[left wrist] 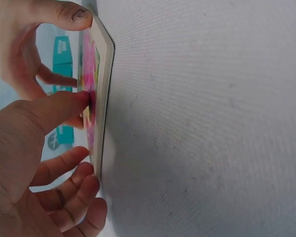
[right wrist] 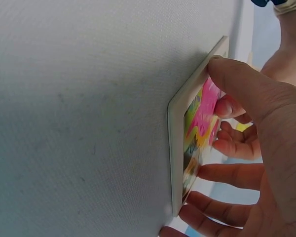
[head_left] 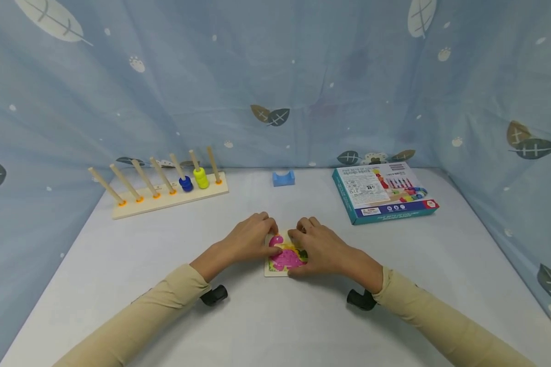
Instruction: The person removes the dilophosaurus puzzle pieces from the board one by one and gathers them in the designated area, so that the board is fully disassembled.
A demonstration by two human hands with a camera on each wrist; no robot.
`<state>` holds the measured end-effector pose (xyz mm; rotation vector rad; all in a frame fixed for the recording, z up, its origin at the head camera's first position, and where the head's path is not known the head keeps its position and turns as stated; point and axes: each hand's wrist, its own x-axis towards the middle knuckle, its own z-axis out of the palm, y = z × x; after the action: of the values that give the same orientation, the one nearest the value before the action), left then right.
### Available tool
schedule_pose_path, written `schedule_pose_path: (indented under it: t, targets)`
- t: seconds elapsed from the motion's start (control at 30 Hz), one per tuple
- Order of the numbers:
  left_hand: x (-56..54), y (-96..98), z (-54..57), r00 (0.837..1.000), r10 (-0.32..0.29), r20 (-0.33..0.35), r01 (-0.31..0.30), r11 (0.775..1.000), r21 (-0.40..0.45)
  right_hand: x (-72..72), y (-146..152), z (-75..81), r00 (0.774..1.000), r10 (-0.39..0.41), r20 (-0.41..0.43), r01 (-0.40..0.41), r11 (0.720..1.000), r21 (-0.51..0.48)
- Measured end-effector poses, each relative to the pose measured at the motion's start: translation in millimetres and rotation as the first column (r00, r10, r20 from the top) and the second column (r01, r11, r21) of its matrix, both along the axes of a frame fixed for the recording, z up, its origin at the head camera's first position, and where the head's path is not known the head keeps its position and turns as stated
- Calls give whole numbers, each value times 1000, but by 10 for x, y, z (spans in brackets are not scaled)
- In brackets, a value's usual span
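Note:
A small wooden picture puzzle (head_left: 286, 260) with a pink dinosaur and a pale raised frame lies flat on the white table. My left hand (head_left: 248, 238) is at its left side, the thumb pressing on the dinosaur picture and the curled fingers at the far left edge. Over the right side, my right hand (head_left: 327, 248) grips the board, its thumb on the near rim and its fingers by the far rim. The right wrist view shows that thumb on the pale frame (right wrist: 176, 143). Part of the picture is hidden beneath both hands.
At the back left stands a wooden peg rack (head_left: 174, 202) with blue beads (head_left: 185, 184) and yellow-green beads (head_left: 201, 178) on two pegs. A blue curved block (head_left: 283, 179) sits at the back middle. A teal toy box (head_left: 381, 192) lies back right. Patterned blue curtains (head_left: 330, 76) surround the table.

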<state>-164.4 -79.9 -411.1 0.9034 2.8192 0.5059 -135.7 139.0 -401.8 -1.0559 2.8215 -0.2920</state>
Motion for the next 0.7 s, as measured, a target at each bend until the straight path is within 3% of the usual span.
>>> schedule_pose_path:
  t: [0.43, 0.7]
  targets:
    - [0, -2, 21, 999, 25, 35, -27, 999, 40, 12, -31, 2, 1000, -9, 3, 9, 1000, 23]
    - [-3, 13, 26, 999, 42, -18, -42, 999, -10, 18, -24, 5, 1000, -9, 1, 9, 999, 30]
